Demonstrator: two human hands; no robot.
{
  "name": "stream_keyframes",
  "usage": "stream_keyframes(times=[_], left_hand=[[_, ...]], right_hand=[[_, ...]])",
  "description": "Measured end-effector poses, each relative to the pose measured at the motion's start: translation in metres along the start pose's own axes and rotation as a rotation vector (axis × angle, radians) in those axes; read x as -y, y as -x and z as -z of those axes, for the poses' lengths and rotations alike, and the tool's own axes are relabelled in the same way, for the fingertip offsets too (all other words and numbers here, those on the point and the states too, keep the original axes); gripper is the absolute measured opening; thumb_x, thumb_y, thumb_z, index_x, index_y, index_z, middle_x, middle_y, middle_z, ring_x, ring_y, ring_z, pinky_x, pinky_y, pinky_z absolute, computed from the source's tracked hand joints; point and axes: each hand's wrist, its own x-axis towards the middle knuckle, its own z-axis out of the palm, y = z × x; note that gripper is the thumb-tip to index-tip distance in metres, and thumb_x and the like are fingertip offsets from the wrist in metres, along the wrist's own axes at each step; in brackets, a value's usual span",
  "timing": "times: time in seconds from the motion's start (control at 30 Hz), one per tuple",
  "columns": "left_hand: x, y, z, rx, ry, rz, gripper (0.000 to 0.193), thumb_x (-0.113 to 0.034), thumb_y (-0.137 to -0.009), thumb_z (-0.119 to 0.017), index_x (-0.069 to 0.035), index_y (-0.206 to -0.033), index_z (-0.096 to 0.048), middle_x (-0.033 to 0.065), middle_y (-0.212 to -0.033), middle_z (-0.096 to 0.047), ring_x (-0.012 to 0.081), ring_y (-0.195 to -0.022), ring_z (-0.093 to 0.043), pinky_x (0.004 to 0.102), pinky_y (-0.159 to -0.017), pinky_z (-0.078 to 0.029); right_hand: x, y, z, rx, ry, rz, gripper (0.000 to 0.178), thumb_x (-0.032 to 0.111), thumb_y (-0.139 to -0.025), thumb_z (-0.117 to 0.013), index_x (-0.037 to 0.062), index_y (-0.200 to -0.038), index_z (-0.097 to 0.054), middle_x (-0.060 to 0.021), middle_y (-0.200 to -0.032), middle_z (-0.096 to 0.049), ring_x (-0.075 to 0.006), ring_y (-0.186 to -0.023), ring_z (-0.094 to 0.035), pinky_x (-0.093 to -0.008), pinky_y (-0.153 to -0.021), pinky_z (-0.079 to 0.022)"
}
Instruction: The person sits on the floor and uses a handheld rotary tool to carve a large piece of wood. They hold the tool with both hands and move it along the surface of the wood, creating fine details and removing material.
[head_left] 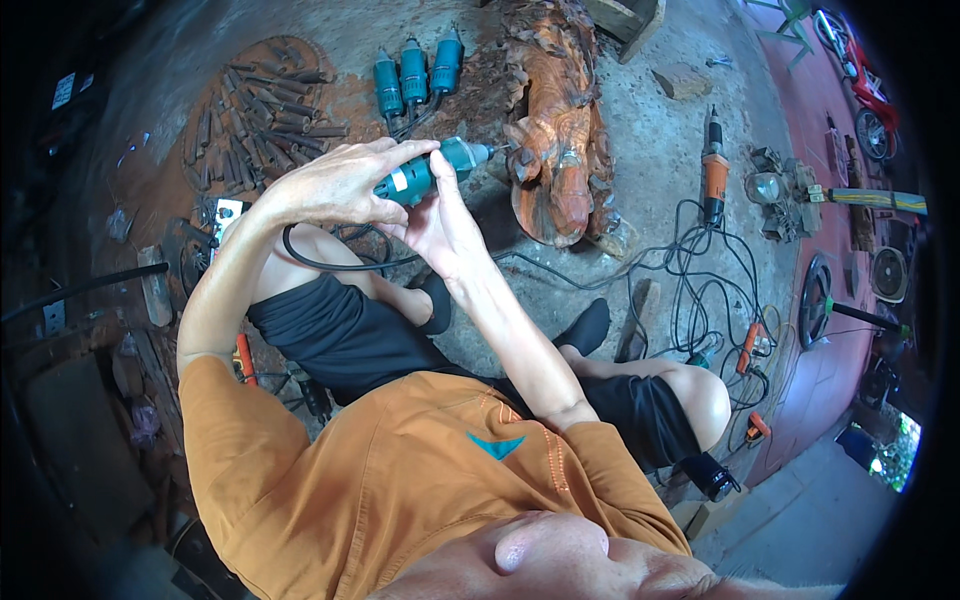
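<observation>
A teal die grinder [412, 184] with a dark cord is held in both hands, tilted so its nose points right. My left hand [335, 183] is closed round the rear and upper side of its body, one finger stretched along the top. From below, my right hand [447, 222] grips the body, thumb pressed on the teal casing; its other fingers are partly hidden. The grinder's thin bit reaches toward a reddish-brown wood carving [565, 130] with a rough, carved surface. Whether the bit touches the wood I cannot tell.
Three more teal grinders [413, 72] stand beyond my hands. Several dark rod-like pieces [265, 115] lie heaped at far left. An orange grinder [714, 175] lies to the right among tangled black cords [690, 265]. A wood chunk [683, 82] lies on the concrete floor.
</observation>
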Motion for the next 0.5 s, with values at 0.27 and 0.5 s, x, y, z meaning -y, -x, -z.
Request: stream_keyframes(times=[0.27, 0.5], left_hand=[[-0.005, -0.004, 0.001, 0.02, 0.0, 0.006, 0.09, -0.026, -0.068, -0.072, -0.013, -0.149, -0.033, 0.0206, -0.111, -0.059, 0.0377, -0.096, -0.062, 0.0457, -0.084, -0.049], [-0.013, -0.01, 0.003, 0.034, -0.007, 0.022, 0.088, -0.027, -0.068, -0.069, -0.013, -0.148, -0.035, 0.0204, -0.11, -0.059, 0.0376, -0.091, -0.063, 0.0459, -0.083, -0.049]], right_hand=[[-0.001, 0.004, -0.003, 0.022, -0.043, 0.027, 0.063, 0.059, -0.093, -0.05, 0.0122, -0.135, -0.042, -0.0086, -0.123, -0.057, -0.0214, -0.106, -0.063, -0.0379, -0.08, -0.059], [0.001, 0.005, 0.005, 0.027, -0.053, 0.046, 0.064, 0.058, -0.094, -0.049, 0.0104, -0.136, -0.04, -0.01, -0.124, -0.056, -0.023, -0.104, -0.064, -0.0381, -0.078, -0.06]])
